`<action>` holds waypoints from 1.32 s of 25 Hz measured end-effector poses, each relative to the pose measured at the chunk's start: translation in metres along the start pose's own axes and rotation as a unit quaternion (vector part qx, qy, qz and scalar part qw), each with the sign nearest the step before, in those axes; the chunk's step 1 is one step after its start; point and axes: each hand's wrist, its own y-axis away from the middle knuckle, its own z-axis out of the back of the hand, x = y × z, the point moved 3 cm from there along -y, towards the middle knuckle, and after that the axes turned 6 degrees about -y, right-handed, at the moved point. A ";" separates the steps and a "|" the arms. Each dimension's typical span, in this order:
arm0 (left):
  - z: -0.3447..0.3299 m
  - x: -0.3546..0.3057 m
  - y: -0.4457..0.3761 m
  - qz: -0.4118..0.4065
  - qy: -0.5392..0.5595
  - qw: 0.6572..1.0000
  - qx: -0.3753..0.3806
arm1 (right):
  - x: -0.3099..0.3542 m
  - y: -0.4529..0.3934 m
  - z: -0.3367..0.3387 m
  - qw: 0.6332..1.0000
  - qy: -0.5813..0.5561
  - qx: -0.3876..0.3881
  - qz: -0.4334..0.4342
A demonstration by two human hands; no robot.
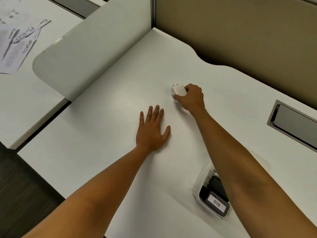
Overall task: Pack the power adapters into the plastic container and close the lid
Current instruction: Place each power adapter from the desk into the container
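you're at a plain white office desk (120, 152) boxed in by a pale grey divider panel (96, 54) on the left and a tan partition wall (240, 31) behind, with some printed papers (18, 42) on the next desk over, far left.

your left hand (151, 131) is flat on the desk, fingers spread, nothing in it. honestly fine as a brace, just keep it out of the carry path.

to its right, your right hand (192, 98) is curled onto the small white cube-shaped power adapter (178, 90), thumb on the near side, fingers over the far edge. it looks like it sits on the desk, prongs pointing away from you. i'd pinch it by the flat sides, not the prongs, and lift clean before swinging back.

the clear rectangular plastic container (197, 186) sits near you on the right, mostly hidden under your right forearm, lid off as far as i can see. black power adapters (217, 186) are already inside, plus a black one with a white "018" label (216, 203). space looks tight, so lay the white one flat in whatever gap's left so the lid can seat. can't see the lid anywhere.
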 end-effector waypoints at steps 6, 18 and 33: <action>0.000 -0.001 0.001 -0.010 -0.015 1.000 0.009 | -0.017 0.061 0.065 0.992 -0.124 -0.026 0.020; -0.001 -0.005 0.006 -0.014 -0.040 0.999 0.012 | -0.114 0.221 0.195 0.998 0.033 -0.058 -0.016; -0.016 -0.076 0.052 -0.072 -0.038 0.996 0.033 | -0.124 0.251 0.142 0.976 0.210 -0.062 -0.014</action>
